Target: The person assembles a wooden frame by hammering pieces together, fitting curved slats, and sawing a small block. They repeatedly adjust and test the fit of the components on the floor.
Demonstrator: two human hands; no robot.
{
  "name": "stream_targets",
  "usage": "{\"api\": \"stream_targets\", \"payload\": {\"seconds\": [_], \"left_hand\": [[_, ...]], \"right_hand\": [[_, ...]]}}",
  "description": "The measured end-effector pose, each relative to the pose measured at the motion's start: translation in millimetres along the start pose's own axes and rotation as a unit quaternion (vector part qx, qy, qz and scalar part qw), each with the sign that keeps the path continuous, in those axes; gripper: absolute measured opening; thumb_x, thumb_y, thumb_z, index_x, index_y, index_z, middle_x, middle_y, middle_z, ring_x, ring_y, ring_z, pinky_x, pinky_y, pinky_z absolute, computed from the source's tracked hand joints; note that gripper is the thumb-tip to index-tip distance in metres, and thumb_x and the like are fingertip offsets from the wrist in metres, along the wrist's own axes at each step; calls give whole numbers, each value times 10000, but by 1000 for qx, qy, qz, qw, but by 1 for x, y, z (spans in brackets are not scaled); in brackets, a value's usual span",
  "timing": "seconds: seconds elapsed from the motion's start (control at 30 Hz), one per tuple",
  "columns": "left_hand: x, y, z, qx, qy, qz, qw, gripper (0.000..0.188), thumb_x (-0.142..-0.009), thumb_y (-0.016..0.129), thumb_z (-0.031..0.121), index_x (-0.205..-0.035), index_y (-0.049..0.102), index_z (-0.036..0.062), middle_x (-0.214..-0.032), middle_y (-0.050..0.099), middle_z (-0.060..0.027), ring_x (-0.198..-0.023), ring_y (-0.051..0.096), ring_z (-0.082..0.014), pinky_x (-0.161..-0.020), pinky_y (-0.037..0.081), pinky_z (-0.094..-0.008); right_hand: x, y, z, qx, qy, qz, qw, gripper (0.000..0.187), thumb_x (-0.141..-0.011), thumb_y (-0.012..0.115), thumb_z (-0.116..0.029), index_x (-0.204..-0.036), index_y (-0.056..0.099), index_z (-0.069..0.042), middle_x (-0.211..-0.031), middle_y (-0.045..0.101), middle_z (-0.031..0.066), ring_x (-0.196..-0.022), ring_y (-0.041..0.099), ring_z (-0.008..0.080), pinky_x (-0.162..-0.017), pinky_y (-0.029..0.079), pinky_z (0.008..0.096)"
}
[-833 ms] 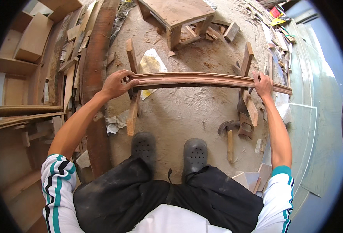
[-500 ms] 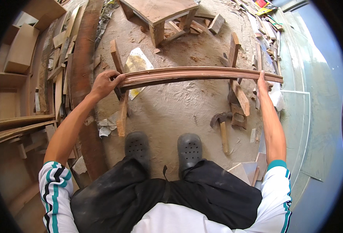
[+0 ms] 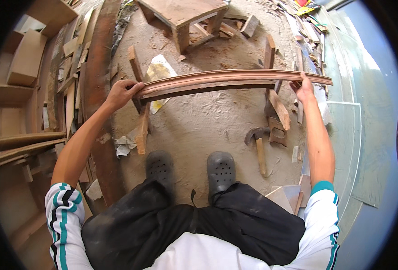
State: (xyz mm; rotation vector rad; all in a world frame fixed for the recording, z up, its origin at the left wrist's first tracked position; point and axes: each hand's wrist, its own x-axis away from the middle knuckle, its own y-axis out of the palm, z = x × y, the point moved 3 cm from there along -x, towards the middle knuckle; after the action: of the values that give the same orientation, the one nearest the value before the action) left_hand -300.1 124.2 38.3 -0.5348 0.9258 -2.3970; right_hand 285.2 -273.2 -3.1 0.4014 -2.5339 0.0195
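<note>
A long, reddish wooden moulding strip (image 3: 217,76) with lengthwise grooves stretches across in front of me. My left hand (image 3: 121,94) pinches its left end between thumb and fingers. Near the other end, my right hand (image 3: 303,88) grips the strip, and a short piece sticks out past it. Just beneath lies the crossbar (image 3: 208,87) of a low wooden stand, with slanted legs (image 3: 142,132) at both sides. At the right, the strip sits slightly off the bar; whether it touches at the left I cannot tell.
A hammer (image 3: 261,155) and a handsaw (image 3: 278,132) lie on the floor, right of my feet. Beyond the stand is a low wooden table (image 3: 185,13). Wood offcuts (image 3: 75,67) and a thick plank (image 3: 101,76) line the left; glass sheets (image 3: 343,135) cover the right.
The strip's right end has risen away from me and shifted slightly right, with more of the crossbar showing below. My right hand's fingers have come round under the strip.
</note>
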Motion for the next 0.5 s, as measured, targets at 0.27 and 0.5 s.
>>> {"api": "stream_targets", "payload": {"seconds": [0.27,0.5], "left_hand": [[-3,-4,5,131,6,-12,991,291,-993,671,293,-1004,739,10,-813,683,-4,-756,585,-72,-700,486,-256],[-16,-10,-13,100,-12,82,992,271,-982,673,276,-998,740,15,-798,704,-15,-705,583,-63,-643,478,-254]], "right_hand": [[-20,9,-116,-158,-149,42,975,383,-1047,493,-434,-1137,600,-77,-994,673,111,-890,650,304,-809,560,492],[16,25,-336,-216,-281,-254,900,517,-1054,292,-399,-906,495,53,-810,534,173,-775,543,323,-755,495,480]]}}
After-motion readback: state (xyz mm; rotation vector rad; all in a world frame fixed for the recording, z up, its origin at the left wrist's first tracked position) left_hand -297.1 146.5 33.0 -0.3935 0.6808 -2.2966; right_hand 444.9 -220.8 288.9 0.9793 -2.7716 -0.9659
